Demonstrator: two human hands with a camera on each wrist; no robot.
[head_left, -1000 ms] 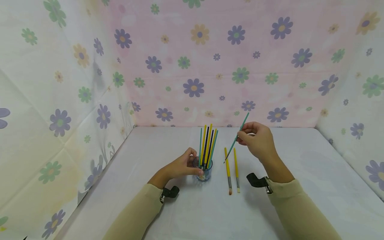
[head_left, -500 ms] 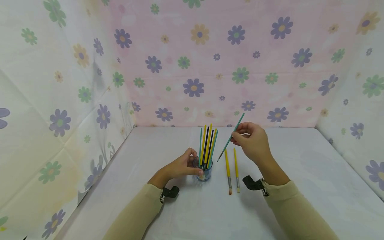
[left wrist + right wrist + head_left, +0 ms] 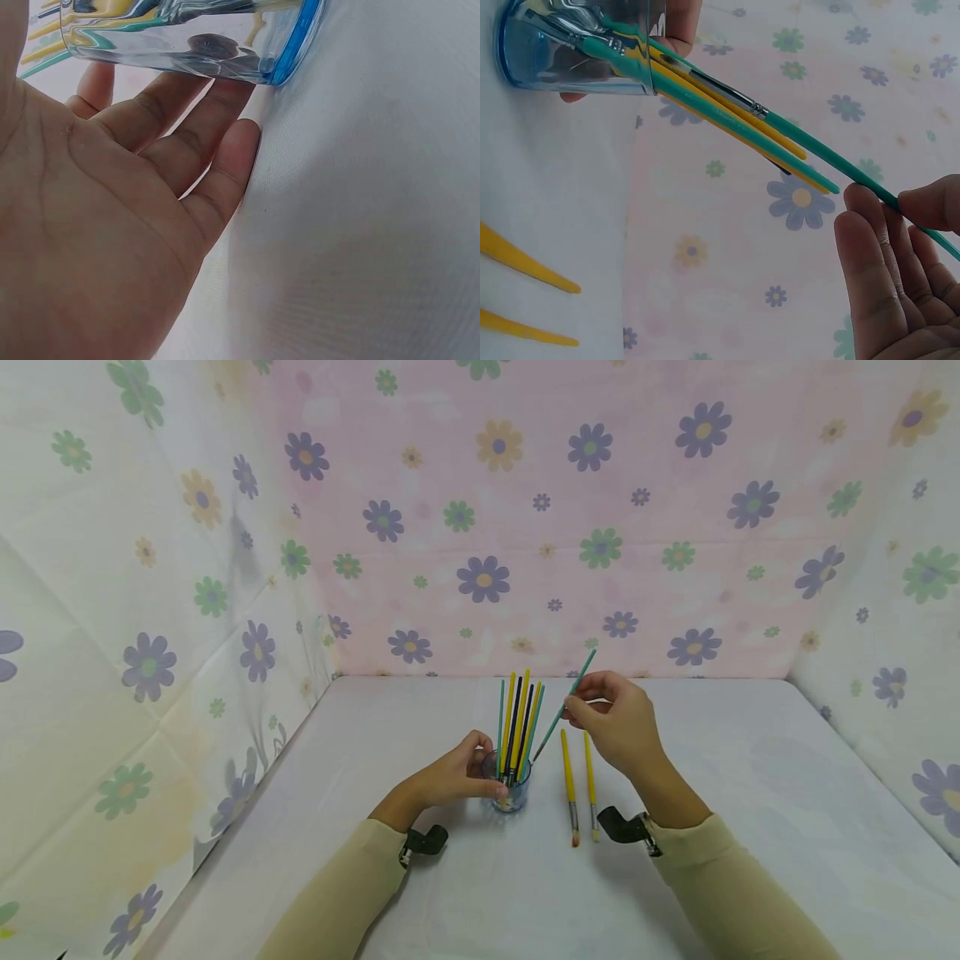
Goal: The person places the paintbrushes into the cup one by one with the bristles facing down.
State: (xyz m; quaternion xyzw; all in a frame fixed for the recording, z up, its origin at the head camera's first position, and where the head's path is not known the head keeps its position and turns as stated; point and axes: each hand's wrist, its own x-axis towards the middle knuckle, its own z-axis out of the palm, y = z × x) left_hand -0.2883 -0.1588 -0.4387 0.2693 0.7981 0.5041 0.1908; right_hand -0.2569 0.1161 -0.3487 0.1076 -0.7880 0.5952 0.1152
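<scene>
My left hand (image 3: 448,777) grips a clear, blue-based glass (image 3: 536,71) standing on the table, thumb across its near side and fingers behind it. Several yellow, teal and dark paintbrushes lean in the glass, handles up. Between thumb and fingertips, my right hand (image 3: 621,722) pinches a thin teal paintbrush (image 3: 817,148), tilted with its bristles down and left. Its tip is at the glass's right rim; in the right wrist view the tip overlaps the brushes there, and whether it is inside the glass I cannot tell.
Two yellow paintbrushes, the left one (image 3: 569,772) and the right one (image 3: 590,768), lie on the white table (image 3: 480,893) right of the glass, bristles toward me. Flowered cloth walls (image 3: 420,452) stand at the back and both sides.
My right hand has moved left and slightly down with the teal paintbrush, bringing its tip from above the yellow brushes to the glass rim. The left hand and glass have stayed put.
</scene>
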